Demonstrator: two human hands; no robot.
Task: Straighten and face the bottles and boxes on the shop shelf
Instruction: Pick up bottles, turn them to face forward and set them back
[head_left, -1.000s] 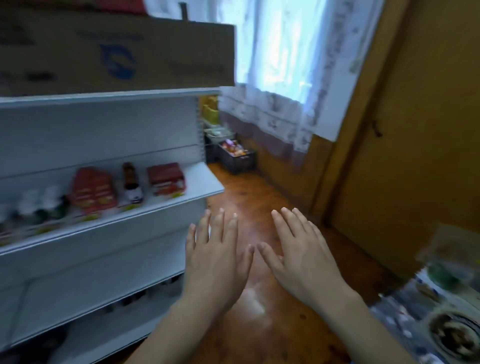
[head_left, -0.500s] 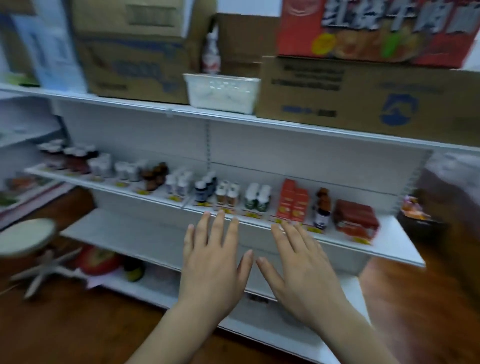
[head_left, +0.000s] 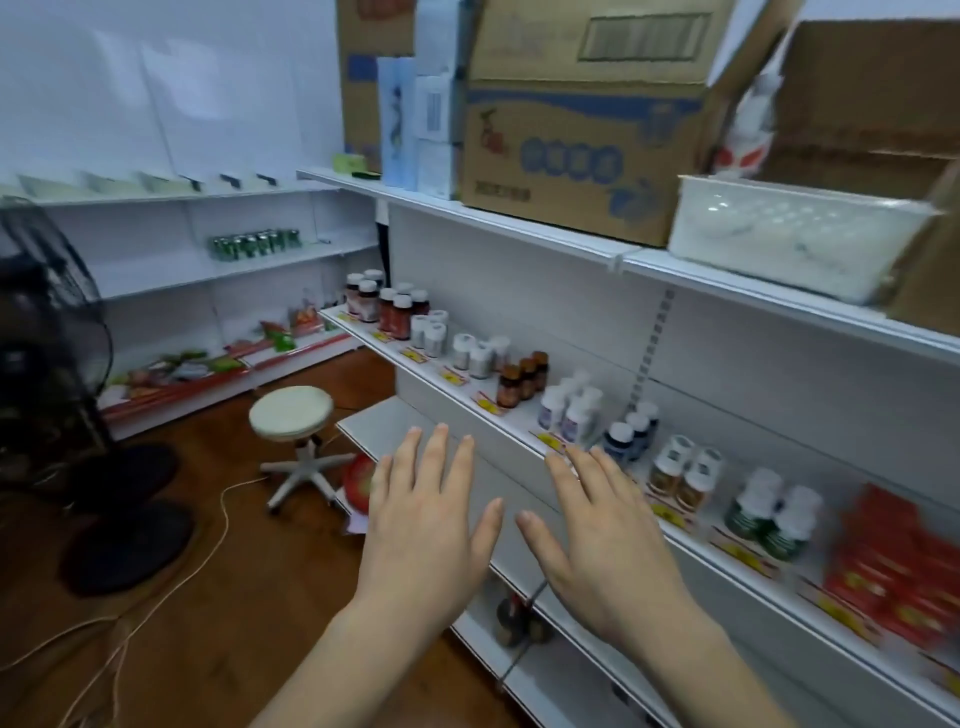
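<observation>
White wall (head_left: 156, 93) at back left, pale sheets fixed flat on it. Dark brown wooden floor (head_left: 218, 613), glossy. White metal shelving along back wall (head_left: 249, 260) and along right side, meeting near corner. Round white stool (head_left: 291, 413) on five-legged base, standing on floor between the two shelving runs. Black standing fan (head_left: 47, 332) at far left, two dark round bases (head_left: 130, 545) below it. Thin pale cable (head_left: 208, 551) snaking across floor. Light even, cool, no strong shadows.
</observation>
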